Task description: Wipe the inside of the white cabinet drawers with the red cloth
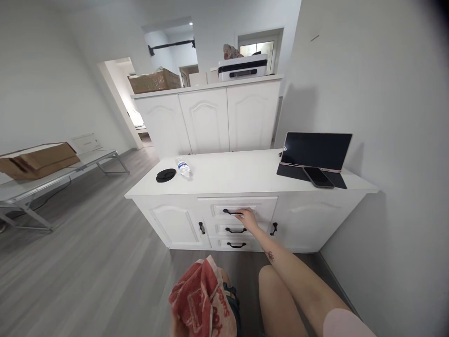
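My right hand [249, 220] is at the top drawer [257, 206] of a white cabinet, its fingers closed around the right part of a black drawer handle [229, 212]. That drawer looks shut. Low in the view, a red and pale pink towel [201, 299] with lettering hangs bunched over my left hand [178, 326]. Most of that hand is hidden by the cloth, which it grips near my left knee. Below the top drawer are a middle handle [235, 230] and a bottom handle [236, 245], both black.
On the cabinet top [238, 175] lie a black round object [166, 175], a clear plastic bottle [183, 167], a tablet-like screen [315, 150] and a phone [317, 178]. Behind stands a taller white cabinet [210, 117]. A wall [396, 140] borders the right; a cardboard box [42, 160] rests on a left table.
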A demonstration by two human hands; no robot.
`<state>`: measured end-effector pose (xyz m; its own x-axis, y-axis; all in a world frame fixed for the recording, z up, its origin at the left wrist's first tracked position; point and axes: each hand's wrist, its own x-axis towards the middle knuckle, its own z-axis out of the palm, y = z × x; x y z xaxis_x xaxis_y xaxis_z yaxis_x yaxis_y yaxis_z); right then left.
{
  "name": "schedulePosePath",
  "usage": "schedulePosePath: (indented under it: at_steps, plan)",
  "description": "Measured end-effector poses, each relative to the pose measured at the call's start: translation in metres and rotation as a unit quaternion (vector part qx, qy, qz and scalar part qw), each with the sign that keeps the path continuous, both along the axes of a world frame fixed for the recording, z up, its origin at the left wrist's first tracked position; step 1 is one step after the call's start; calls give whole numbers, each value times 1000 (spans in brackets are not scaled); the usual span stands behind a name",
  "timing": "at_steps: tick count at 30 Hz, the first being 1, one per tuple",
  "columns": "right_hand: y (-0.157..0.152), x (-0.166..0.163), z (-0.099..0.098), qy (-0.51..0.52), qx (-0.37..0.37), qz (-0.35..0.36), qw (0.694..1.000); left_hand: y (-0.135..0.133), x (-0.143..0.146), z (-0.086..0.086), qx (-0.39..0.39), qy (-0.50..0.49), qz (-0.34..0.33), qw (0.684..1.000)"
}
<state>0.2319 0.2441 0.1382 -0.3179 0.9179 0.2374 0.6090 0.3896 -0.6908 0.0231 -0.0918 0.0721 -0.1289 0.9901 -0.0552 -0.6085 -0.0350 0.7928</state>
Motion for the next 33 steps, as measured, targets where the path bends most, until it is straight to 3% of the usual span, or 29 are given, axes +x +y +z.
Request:
schedulePosePath:
  at_steps: [3,6,10,11,13,16,18,21,26,33]
  plan:
    - [9,0,5,8,-22,0,1000,6,17,24,-23,-121,-17,992]
    - [10,-3,10,19,-43,-4,999,17,36,47,-51,-244,75,966]
    - [-31,-14,10,79,-102,-21,991,34,56,76,-159,-247,133,947]
    - [-50,-16,8,152,-160,-14,975,38,59,83,-177,-234,131,947]
    - [-95,-16,5,280,-308,74,906,44,64,98,-184,-210,123,952]
    - [-155,-5,6,377,-332,179,846,48,73,120,-170,-177,114,963]
    - [-177,7,13,417,-320,196,828,48,80,135,-165,-158,100,968]
    - [-185,27,28,411,-286,172,849,47,90,152,-163,-144,84,972]
    - [-186,52,56,259,-162,162,938,41,98,156,-177,-147,119,966]
    - [-210,60,89,170,-73,188,964,31,89,150,-180,-163,71,968]
